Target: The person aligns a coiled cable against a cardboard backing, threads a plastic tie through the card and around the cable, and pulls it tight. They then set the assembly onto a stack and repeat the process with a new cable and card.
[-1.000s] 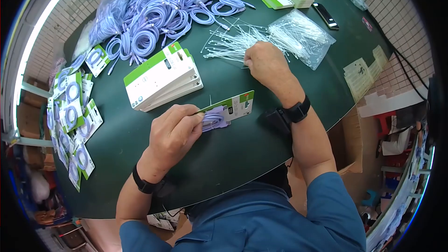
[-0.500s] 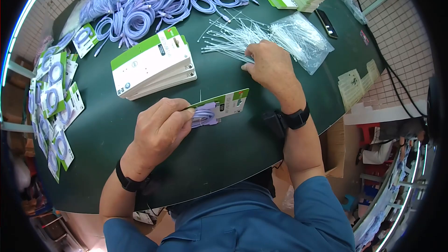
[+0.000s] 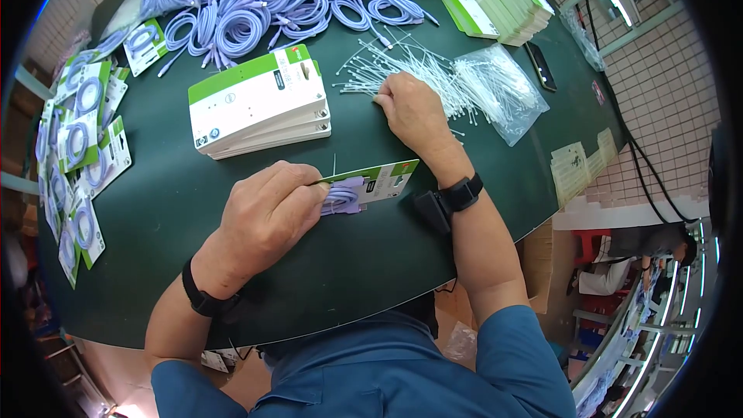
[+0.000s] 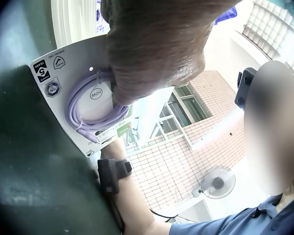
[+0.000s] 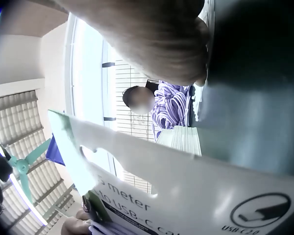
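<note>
My left hand (image 3: 267,213) pinches the end of a green and white packaging card (image 3: 393,179) above the table. On the card lies a coiled purple USB-C cable (image 4: 74,105); a thin white strand (image 3: 334,162) stands up from the card's top edge beside the fingers. My right hand (image 3: 416,112) is at the near side of a loose heap of white cable ties (image 3: 360,73), fingers curled and fingertips low among them. Whether those fingertips grip a tie I cannot tell. In the right wrist view the card (image 5: 215,191) fills the foreground.
A stack of blank cards (image 3: 255,101) stands beyond my left hand. Packed cards with cables (image 3: 77,143) pile up at left; purple cables (image 3: 255,8) heap at the back. A bag of ties (image 3: 503,101), a phone (image 3: 540,66) and another card stack (image 3: 511,4) lie right.
My right hand has shifted left along the near side of the cable ties, its thumb and fingers now closer together. The left hand keeps its pinch on the card. The head view has moved.
</note>
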A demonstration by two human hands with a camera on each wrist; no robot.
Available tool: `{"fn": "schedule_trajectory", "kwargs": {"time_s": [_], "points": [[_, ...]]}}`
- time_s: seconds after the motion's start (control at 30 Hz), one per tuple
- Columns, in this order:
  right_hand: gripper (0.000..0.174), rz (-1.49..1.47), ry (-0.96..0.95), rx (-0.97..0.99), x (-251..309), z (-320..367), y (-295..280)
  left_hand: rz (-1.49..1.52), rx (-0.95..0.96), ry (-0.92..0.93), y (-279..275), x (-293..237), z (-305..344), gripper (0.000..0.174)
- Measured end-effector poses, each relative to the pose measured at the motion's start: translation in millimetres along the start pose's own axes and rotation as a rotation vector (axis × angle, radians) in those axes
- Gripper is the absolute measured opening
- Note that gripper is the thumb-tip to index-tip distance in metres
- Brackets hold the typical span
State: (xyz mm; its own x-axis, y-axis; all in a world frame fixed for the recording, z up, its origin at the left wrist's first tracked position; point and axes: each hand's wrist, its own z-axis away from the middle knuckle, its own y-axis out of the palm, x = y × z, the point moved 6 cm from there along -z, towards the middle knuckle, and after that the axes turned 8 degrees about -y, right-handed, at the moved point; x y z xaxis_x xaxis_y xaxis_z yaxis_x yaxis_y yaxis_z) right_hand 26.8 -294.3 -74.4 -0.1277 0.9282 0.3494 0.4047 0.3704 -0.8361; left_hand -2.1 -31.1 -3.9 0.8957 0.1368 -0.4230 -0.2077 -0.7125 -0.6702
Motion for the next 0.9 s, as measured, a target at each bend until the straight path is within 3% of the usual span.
{"fn": "schedule_trajectory", "kwargs": {"time_s": [0.23, 0.33, 0.5, 0.6, 0.63, 0.73, 0.9], "points": [[0.013, 0.046, -0.037, -0.047, 6.0, 5.3, -21.2, -0.005, 0.022, 0.001, 0.5, -1.6, 1.3, 0.027], [0.014, -0.071, 0.115, 0.087, 2.1, 8.4, -22.1, -0.004, 0.023, 0.004, 0.2, -1.5, 0.0, 0.026], [0.018, 0.005, 0.094, 0.076, 4.0, 8.8, -32.8, 0.023, -0.009, -0.021, 1.6, -1.5, -1.0, 0.024], [0.024, -0.053, 0.241, 0.318, 2.2, 9.0, -29.2, 0.031, -0.005, -0.025, 2.6, -2.5, -2.4, 0.024], [0.024, -0.059, 0.247, 0.313, 0.7, 8.1, -31.8, 0.034, -0.009, -0.03, 2.4, -2.3, -2.8, 0.024], [0.031, -0.35, 0.25, 0.453, -2.9, 13.9, -26.3, 0.044, -0.006, -0.033, 3.7, -1.0, -3.2, 0.025], [0.035, -0.428, 0.187, 0.343, -9.3, 13.3, -27.0, 0.045, -0.003, -0.031, 3.5, -0.8, -2.9, 0.026]]}}
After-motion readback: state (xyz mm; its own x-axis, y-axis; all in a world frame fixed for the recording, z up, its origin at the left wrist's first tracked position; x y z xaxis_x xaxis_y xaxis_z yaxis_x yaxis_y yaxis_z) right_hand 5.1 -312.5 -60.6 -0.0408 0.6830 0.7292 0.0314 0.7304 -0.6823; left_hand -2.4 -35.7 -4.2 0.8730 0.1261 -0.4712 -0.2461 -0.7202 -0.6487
